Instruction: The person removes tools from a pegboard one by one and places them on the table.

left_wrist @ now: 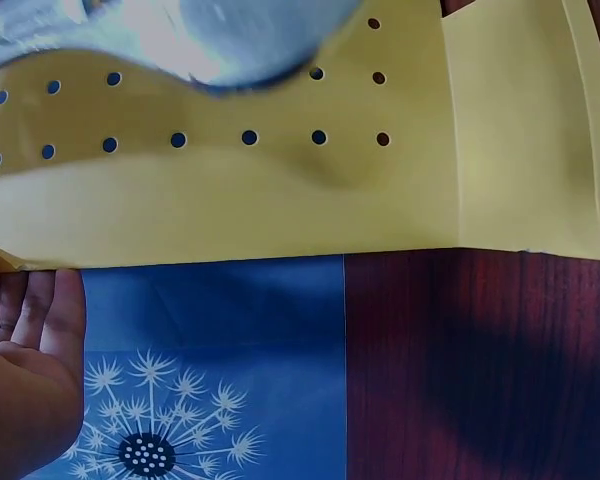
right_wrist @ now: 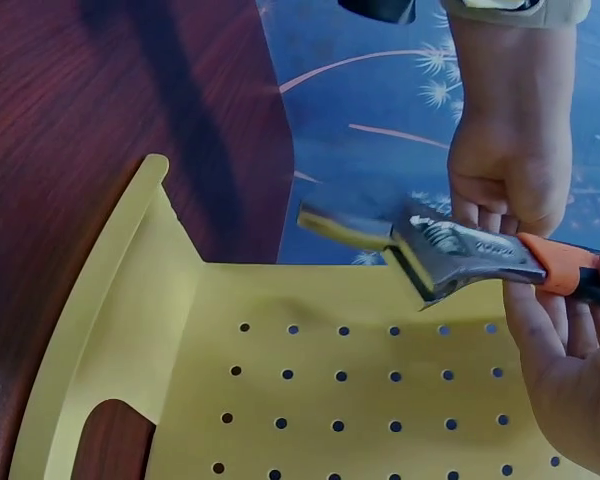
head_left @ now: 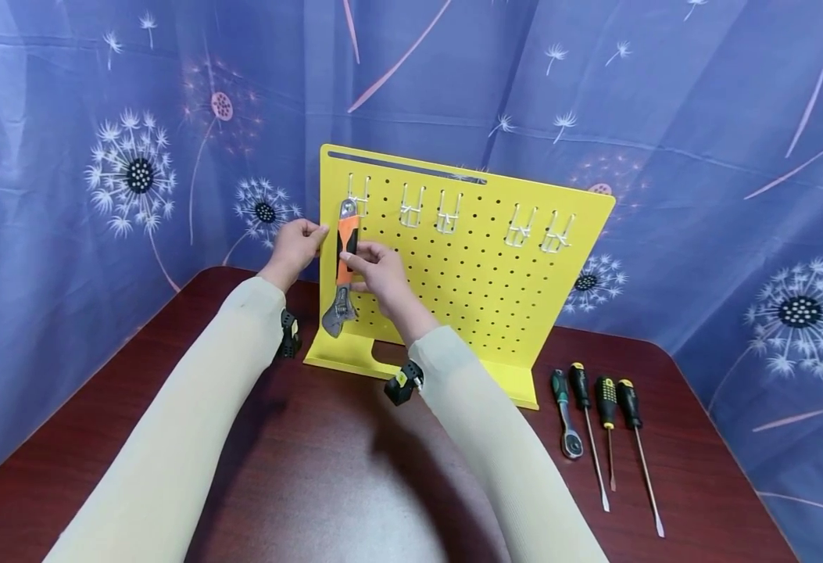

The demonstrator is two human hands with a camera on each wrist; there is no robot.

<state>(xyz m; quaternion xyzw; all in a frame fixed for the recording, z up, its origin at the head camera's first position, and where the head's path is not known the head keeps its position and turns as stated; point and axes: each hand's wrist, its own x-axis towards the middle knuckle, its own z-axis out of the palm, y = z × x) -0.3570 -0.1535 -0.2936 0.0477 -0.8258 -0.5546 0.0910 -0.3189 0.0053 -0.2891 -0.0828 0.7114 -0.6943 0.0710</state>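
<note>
My right hand point(head_left: 386, 281) holds an adjustable wrench point(head_left: 348, 234) by its orange and black handle, with the jaw end pointing down. The wrench hangs in front of the left side of a yellow pegboard point(head_left: 446, 289), its handle end close to the leftmost white wire hook point(head_left: 366, 190). Whether the handle touches that hook cannot be made out. At the board's left edge, my left hand point(head_left: 295, 249) pinches the rim; in the left wrist view its fingers point(left_wrist: 65, 315) reach behind the edge. The metal wrench head point(right_wrist: 460, 250) shows clearly in the right wrist view.
More white wire hooks point(head_left: 447, 215) line the board's upper part. On the dark red table point(head_left: 327, 461), right of the board, lie a green-handled ratchet point(head_left: 564, 410) and several screwdrivers point(head_left: 607, 407). A blue dandelion-print curtain point(head_left: 411, 94) hangs behind.
</note>
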